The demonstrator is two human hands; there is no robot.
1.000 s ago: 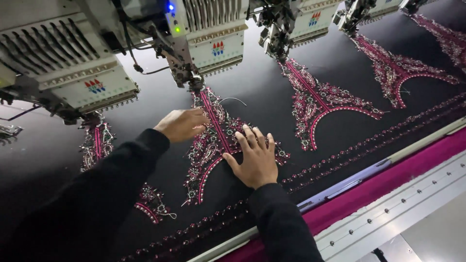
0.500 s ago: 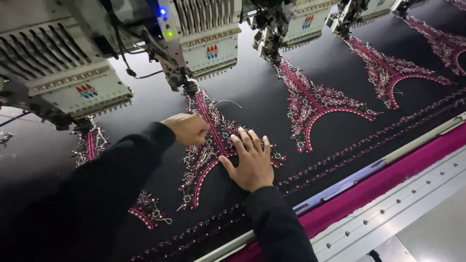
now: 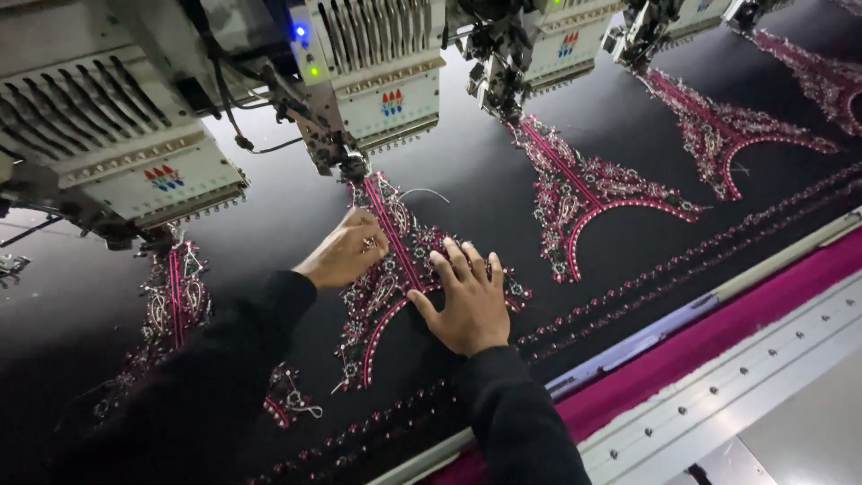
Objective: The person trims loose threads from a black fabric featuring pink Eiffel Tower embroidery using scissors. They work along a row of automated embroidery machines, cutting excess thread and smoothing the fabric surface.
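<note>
While our right hand (image 3: 467,301) presses flat, fingers spread, on the soft black fabric (image 3: 485,180) at frame centre, our left hand (image 3: 346,251) pinches closed on the delicate, beaded pink embroidered motif (image 3: 395,269); we judge it snag-prone.

embroidery head (image 3: 346,135) low over motif (image 3: 395,260), open black fabric (image 3: 467,171) right of it

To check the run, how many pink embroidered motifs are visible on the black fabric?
5. One at far left, one under both hands, one at centre, one at right, one cut off at the top right corner. More may lie outside the view.
</note>
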